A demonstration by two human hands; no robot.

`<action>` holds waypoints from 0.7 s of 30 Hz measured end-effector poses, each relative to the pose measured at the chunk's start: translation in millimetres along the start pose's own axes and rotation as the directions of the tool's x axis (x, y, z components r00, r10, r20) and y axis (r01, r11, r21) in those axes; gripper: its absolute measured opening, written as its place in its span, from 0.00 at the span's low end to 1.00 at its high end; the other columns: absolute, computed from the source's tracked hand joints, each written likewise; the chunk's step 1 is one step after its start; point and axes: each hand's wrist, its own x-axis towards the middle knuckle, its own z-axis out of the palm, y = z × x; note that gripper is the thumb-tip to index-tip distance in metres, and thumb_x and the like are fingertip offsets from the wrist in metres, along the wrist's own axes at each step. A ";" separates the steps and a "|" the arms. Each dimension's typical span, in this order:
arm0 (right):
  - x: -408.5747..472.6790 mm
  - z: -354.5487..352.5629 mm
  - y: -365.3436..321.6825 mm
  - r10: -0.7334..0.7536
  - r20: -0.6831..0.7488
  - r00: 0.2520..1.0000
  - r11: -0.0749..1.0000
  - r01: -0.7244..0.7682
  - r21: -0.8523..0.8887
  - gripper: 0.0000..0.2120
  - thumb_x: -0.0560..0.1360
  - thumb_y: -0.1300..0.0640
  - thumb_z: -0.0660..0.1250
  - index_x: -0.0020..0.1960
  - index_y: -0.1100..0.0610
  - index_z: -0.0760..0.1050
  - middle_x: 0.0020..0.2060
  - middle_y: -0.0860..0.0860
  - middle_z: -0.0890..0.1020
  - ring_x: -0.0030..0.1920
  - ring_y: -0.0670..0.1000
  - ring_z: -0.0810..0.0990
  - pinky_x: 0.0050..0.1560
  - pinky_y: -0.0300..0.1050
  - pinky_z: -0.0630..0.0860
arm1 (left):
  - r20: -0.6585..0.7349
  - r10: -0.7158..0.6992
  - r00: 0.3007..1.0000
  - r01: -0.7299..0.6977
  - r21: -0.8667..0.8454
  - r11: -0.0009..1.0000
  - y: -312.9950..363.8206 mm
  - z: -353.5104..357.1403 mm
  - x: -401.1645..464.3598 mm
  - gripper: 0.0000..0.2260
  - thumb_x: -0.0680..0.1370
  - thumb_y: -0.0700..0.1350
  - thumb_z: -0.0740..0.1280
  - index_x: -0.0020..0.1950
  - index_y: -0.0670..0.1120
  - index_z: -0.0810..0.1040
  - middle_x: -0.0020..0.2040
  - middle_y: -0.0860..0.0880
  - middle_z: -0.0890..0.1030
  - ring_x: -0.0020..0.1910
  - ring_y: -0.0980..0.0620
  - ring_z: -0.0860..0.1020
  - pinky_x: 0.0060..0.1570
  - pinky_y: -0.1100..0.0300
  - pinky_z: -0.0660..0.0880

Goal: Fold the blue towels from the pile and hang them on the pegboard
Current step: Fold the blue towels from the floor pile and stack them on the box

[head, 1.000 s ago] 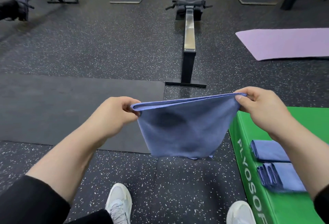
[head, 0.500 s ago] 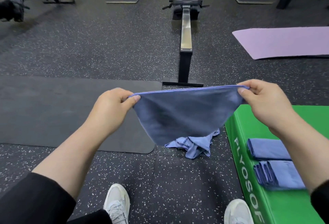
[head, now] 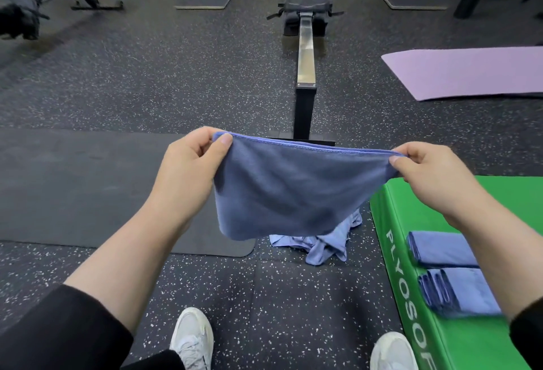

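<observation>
Fingers (head: 226, 139) of both hands pinch the blue towel's (head: 288, 190) top corners, seemingly doubled.

The held towel (head: 288, 190) covers the upper part of the crumpled pile (head: 320, 244) on the floor and the near foot of the rowing machine (head: 305, 55). The right forearm hides the right ends of the two folded towels (head: 440, 247) on the green box (head: 411, 214), which runs off the right and bottom edges. Both white shoes (head: 192, 340) are cut by the bottom edge, the purple mat (head: 470, 72) by the right edge
</observation>
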 end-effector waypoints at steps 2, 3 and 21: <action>-1.3 0.4 -4.2 0.030 0.020 0.999 0.997 -0.029 -0.065 0.08 0.78 0.59 0.65 0.44 0.54 0.82 0.41 0.55 0.86 0.41 0.59 0.81 0.43 0.47 0.74 | -0.017 0.027 0.999 -0.027 0.010 1.000 6.5 5.9 0.9 0.08 0.82 0.46 0.67 0.44 0.51 0.83 0.36 0.55 0.78 0.37 0.58 0.72 0.41 0.56 0.68; -1.9 0.7 -5.9 0.047 0.042 0.998 0.991 -0.041 -0.129 0.07 0.78 0.60 0.65 0.46 0.54 0.82 0.42 0.55 0.86 0.39 0.56 0.79 0.41 0.45 0.71 | -0.012 0.040 0.999 -0.040 0.025 0.999 10.2 9.5 1.4 0.07 0.81 0.46 0.68 0.44 0.51 0.83 0.35 0.56 0.79 0.36 0.59 0.72 0.41 0.57 0.68; -24.4 66.1 -91.9 -0.316 0.432 0.845 0.918 0.156 0.366 0.08 0.76 0.53 0.71 0.47 0.59 0.80 0.39 0.48 0.79 0.40 0.44 0.73 0.43 0.47 0.72 | 0.256 -0.028 0.966 -0.004 0.122 0.993 18.5 48.1 -2.5 0.09 0.80 0.48 0.69 0.43 0.46 0.81 0.36 0.52 0.83 0.34 0.59 0.74 0.36 0.64 0.70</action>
